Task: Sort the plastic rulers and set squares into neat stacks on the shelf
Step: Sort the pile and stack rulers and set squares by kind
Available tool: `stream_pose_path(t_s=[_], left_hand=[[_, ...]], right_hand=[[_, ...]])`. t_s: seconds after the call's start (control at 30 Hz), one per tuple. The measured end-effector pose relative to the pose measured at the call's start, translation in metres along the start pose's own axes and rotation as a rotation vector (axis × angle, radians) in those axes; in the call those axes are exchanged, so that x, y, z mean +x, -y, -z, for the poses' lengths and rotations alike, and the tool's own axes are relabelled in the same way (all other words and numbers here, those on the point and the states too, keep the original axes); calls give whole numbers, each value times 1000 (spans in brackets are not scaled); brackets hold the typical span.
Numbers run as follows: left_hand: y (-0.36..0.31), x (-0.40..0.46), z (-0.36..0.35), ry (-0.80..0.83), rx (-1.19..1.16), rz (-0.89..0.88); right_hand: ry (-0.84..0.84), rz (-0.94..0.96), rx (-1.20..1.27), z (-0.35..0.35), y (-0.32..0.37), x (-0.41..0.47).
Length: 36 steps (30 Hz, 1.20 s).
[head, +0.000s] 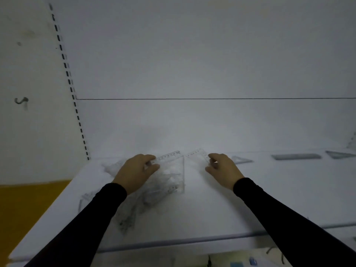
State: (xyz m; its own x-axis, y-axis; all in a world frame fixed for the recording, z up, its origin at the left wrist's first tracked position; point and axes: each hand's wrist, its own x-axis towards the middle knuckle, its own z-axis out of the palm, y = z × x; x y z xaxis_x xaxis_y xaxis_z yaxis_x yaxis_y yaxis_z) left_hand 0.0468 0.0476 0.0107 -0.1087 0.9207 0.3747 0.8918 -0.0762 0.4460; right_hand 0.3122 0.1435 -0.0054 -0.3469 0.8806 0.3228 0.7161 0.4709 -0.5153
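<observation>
Left hand (137, 170) at frame centre, pinching a clear set square (173, 170) above the loose pile (134, 205); right hand (221, 167) just right, pinching a second set square (198, 155).

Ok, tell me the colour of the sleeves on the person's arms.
Black, on both sleeves, clearest in the head view.

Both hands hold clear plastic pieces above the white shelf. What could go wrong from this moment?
1. The left hand pinches a clear plastic set square over a loose pile of clear rulers; lifting may drag others along.
2. The right hand pinches a small clear ruler by its end; it could slip.
3. Clear pieces on the white shelf are easily overlooked.
</observation>
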Motion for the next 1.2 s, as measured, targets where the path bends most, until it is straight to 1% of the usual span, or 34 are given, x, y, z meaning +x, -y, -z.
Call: stream_pose_path(t_s=[0.13,0.43,0.53,0.67,0.97,1.2], left_hand=[[-57,16,-35,11,3,-50],[-211,47,-141,52,-16,-163],[-256,57,-173,57,-23,-187],[-306,72,-211,113,-20,-210],[-373,147,-293,178,47,-296],[-393,212,-356,257,143,-304]], right_hand=[[-32,-29,-37,42,-62,-21],[-102,-205,-71,161,-219,-89],[-117,-225,-81,195,-261,-110],[-135,-270,-98,229,-307,-130],[-147,-360,-191,271,-387,-126],[-113,-365,-238,287,-440,-88]])
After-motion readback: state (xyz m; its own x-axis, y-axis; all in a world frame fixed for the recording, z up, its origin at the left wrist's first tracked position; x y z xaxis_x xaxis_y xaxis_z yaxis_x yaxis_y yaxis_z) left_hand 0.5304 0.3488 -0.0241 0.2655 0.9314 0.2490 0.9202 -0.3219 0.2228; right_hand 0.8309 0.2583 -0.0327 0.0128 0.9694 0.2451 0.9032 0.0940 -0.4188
